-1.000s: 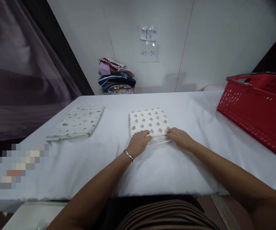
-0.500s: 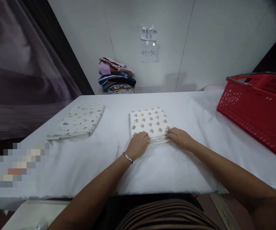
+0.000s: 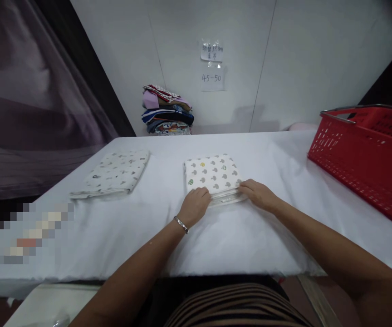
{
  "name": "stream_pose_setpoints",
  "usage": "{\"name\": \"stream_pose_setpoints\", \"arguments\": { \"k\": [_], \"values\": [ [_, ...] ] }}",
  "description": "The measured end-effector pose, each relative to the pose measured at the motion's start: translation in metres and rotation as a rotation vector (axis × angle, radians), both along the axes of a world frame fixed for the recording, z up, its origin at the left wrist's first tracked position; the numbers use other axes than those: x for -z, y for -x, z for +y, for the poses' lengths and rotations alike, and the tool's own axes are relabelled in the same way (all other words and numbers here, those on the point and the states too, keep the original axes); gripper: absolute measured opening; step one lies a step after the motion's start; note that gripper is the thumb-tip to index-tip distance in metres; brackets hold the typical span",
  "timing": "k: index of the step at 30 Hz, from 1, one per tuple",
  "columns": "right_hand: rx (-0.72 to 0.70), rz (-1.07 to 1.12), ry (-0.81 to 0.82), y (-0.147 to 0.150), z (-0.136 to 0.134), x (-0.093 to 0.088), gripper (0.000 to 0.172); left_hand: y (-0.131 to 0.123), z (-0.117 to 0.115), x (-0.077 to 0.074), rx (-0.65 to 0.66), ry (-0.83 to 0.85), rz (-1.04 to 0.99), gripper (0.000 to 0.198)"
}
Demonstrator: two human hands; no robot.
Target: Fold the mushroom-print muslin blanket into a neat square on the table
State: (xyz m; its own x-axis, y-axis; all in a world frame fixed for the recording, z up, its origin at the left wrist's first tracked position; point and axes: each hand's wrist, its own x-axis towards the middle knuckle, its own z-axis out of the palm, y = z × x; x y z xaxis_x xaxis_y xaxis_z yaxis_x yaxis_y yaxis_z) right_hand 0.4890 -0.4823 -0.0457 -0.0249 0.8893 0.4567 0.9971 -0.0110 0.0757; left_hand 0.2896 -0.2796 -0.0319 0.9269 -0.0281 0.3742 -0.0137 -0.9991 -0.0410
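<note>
A folded white cloth with grey mouse-head prints (image 3: 213, 175) lies in the middle of the white-covered table (image 3: 216, 236). My left hand (image 3: 196, 205), with a metal bracelet on its wrist, curls over the cloth's near left edge. My right hand (image 3: 257, 194) grips the near right edge, fingers closed on the layered hem. Both hands rest on the table at the cloth's front side.
A second folded patterned cloth (image 3: 114, 172) lies to the left. A red plastic basket (image 3: 369, 152) stands at the right. A stack of folded colourful clothes (image 3: 167, 111) sits against the back wall under two paper notes (image 3: 211, 63).
Almost nothing has moved. Both hands stay on the cloth's near edge, and the view has shifted slightly.
</note>
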Motion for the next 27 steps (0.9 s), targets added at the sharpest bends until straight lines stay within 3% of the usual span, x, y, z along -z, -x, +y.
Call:
{"name": "stream_pose_setpoints", "arguments": {
  "k": [8, 16, 22, 27],
  "values": [
    [0.009, -0.008, 0.022, 0.0, -0.005, 0.009, 0.035, 0.003, -0.002, 0.013, 0.071, -0.041, -0.071, 0.021],
    [0.029, 0.083, 0.074, 0.01, 0.005, -0.007, 0.022, 0.005, -0.003, 0.01, 0.024, 0.127, -0.081, 0.014],
    [0.023, 0.0, 0.033, 0.006, 0.003, 0.004, 0.03, 0.007, -0.01, 0.004, -0.118, 0.164, 0.012, 0.009],
    [-0.002, 0.012, 0.015, 0.002, -0.004, 0.013, 0.03, 0.017, -0.008, 0.013, -0.039, 0.201, -0.065, 0.012]
  ]
}}
